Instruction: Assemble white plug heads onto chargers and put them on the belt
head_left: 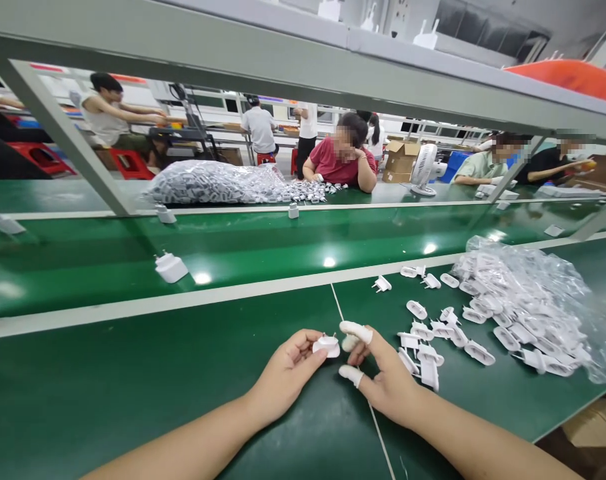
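Between the thumb and fingers of my left hand (293, 363) is a white plug piece (327, 346), its two metal pins pointing up. Just to the right, my right hand (383, 373) has thumb and fingers apart, with white finger cots on several fingertips and nothing between them. Loose white plug pieces (440, 327) lie scattered to the right of my right hand, some on their sides. Beyond them a clear plastic bag (537, 300) spills more of the same pieces onto the green worktop (157, 400).
A green conveyor belt (243, 247) runs across in front, carrying white chargers such as one (171, 267) at left. A metal shelf frame (303, 60) hangs overhead. Across the belt sit a big filled bag (213, 181), a white fan (425, 170) and a person in red (340, 160).
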A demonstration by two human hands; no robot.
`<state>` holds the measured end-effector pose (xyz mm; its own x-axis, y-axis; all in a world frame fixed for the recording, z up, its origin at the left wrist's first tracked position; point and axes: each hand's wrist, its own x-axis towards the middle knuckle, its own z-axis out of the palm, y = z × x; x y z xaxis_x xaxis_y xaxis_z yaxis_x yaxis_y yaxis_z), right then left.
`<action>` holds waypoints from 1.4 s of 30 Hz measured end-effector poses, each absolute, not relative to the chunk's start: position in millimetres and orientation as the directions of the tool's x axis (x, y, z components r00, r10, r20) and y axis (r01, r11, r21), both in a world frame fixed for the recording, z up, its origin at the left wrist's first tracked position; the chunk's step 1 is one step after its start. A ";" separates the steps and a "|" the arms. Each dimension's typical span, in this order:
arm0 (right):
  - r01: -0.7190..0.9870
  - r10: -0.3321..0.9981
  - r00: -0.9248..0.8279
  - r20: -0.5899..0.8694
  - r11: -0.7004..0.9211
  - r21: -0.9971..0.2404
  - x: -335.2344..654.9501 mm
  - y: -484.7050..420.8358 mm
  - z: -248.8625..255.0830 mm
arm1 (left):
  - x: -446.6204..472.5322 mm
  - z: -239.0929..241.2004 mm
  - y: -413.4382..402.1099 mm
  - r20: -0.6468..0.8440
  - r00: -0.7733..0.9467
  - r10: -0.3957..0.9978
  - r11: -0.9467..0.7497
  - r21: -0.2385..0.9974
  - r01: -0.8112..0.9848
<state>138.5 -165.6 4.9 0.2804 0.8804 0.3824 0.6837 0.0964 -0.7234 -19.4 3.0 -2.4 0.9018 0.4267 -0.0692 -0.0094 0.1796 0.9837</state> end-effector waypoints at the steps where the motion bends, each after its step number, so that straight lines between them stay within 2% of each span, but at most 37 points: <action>1: 0.695 0.869 0.290 0.402 0.098 -0.713 139.0 -166.2 7.1 | -19.2 -2.5 3.0 -0.072 0.900 0.430 0.185 0.983 -0.010; 5: 0.735 0.837 0.282 0.469 0.126 -0.666 141.4 -166.4 14.9 | -18.7 -4.2 2.6 -0.067 0.908 0.415 0.163 0.987 -0.002; 9: 0.729 0.822 0.285 0.494 0.149 -0.668 143.4 -163.9 17.0 | -20.3 -6.6 2.1 -0.052 0.924 0.379 0.065 0.997 0.030; 25: 0.727 0.857 0.205 0.474 0.191 -0.660 137.7 -165.1 25.0 | -21.8 -4.3 -5.1 0.033 0.948 0.317 -0.294 0.954 0.065; 31: 0.703 0.826 0.258 0.501 0.195 -0.684 139.4 -164.9 26.6 | -24.9 -5.7 -4.9 0.061 0.948 0.314 -0.196 0.981 0.002; 42: 0.669 0.793 0.324 0.516 0.193 -0.717 138.0 -164.9 26.7 | -21.6 -6.1 -3.1 0.062 0.947 0.316 -0.202 0.979 0.004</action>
<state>138.0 -164.9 26.7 0.3238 0.7931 0.5158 0.6692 0.1934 -0.7174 -21.6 -3.1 -6.1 0.9467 0.3161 0.0617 0.0035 -0.2019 0.9794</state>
